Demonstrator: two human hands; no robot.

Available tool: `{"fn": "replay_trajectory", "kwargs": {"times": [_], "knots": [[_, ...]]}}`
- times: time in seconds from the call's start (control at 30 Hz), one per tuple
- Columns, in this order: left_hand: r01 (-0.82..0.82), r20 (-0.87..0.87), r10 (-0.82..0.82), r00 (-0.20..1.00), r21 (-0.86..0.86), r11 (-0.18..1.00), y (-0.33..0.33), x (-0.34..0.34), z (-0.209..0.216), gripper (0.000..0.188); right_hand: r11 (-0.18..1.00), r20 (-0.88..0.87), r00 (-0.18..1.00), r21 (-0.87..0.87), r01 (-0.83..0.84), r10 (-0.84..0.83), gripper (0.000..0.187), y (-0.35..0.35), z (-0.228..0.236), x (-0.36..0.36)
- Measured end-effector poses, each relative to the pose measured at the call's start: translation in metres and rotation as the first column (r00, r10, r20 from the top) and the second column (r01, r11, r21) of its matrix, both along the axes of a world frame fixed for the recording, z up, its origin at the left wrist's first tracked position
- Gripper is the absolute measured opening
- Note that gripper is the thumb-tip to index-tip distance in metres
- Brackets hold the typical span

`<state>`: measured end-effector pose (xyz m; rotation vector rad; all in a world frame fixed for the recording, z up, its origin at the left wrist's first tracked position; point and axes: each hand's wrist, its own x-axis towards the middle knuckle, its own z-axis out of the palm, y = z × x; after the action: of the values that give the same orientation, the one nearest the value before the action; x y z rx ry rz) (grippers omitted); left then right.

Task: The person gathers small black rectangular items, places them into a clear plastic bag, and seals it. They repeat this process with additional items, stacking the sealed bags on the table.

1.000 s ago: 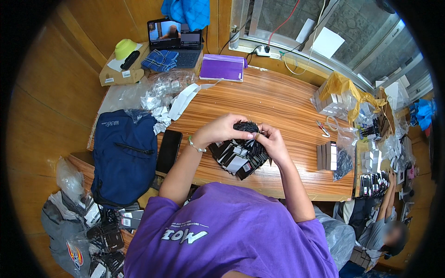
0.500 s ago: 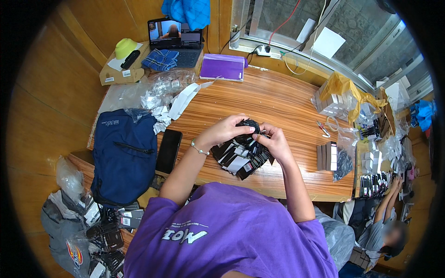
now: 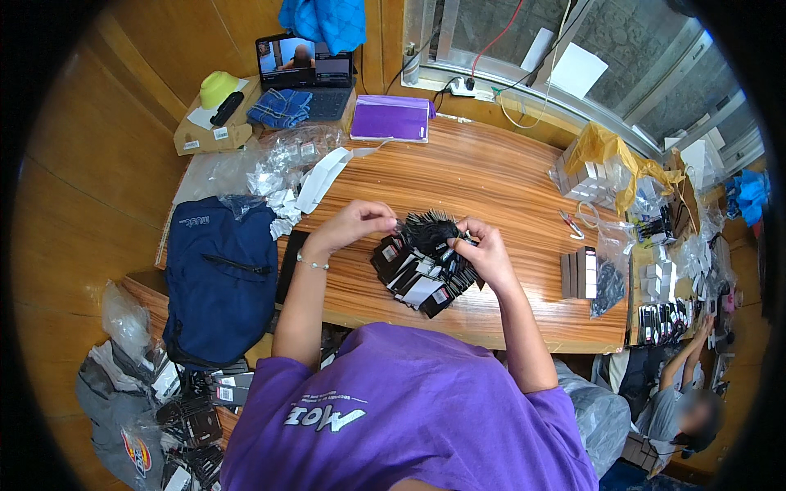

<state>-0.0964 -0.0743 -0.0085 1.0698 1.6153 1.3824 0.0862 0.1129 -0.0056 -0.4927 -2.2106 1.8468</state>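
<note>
A heap of black hang tags [image 3: 416, 278], some with white labels, lies on the wooden table in front of me. At its far side a bunch of black cords [image 3: 432, 232] fans out. My right hand [image 3: 481, 248] grips this bunch at its right side with thumb and fingers. To the left, my left hand [image 3: 366, 222] is closed in a pinch at the bunch's left edge; what sits between its fingertips is too small to make out. A beaded bracelet [image 3: 312, 263] circles my left wrist.
Left are a dark blue bag [image 3: 221, 278], a black phone [image 3: 291, 266] and crumpled plastic [image 3: 278, 164]. A laptop [image 3: 304, 74] and purple notebook [image 3: 390, 119] stand farther back. Small boxes [image 3: 579, 274] and scissors [image 3: 571, 225] lie right. Another person [image 3: 671, 417] works at far right.
My left hand has drawn away leftward from the cord bunch, which now looks more spread out. My right hand keeps its hold in nearly the same place.
</note>
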Motion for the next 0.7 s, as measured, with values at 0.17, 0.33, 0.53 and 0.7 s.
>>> {"fn": "replay_trajectory", "kwargs": {"times": [0.17,0.33,0.53,0.7], "knots": [[-0.253,-0.415,0.331,0.847,0.233,0.939,0.014,0.020,0.020,0.012,0.983,-0.058,0.998,0.182,-0.005,0.015,0.012,0.001,0.000,0.001],[0.224,-0.596,0.044,0.802,0.369,0.902,0.042,0.051,0.047,0.011,0.947,-0.054,0.996,0.320,-0.043,0.064,0.014,-0.001,0.013,0.002],[0.463,-0.832,-0.139,0.538,0.154,0.873,0.056,0.043,0.048,0.017,0.928,-0.035,0.995,0.367,-0.073,0.092,0.014,0.004,0.009,0.004],[0.600,-0.942,-0.196,0.274,0.009,0.800,0.063,0.039,0.060,0.006,0.945,-0.058,0.989,0.306,-0.111,0.135,0.014,0.005,0.002,0.006]]}}
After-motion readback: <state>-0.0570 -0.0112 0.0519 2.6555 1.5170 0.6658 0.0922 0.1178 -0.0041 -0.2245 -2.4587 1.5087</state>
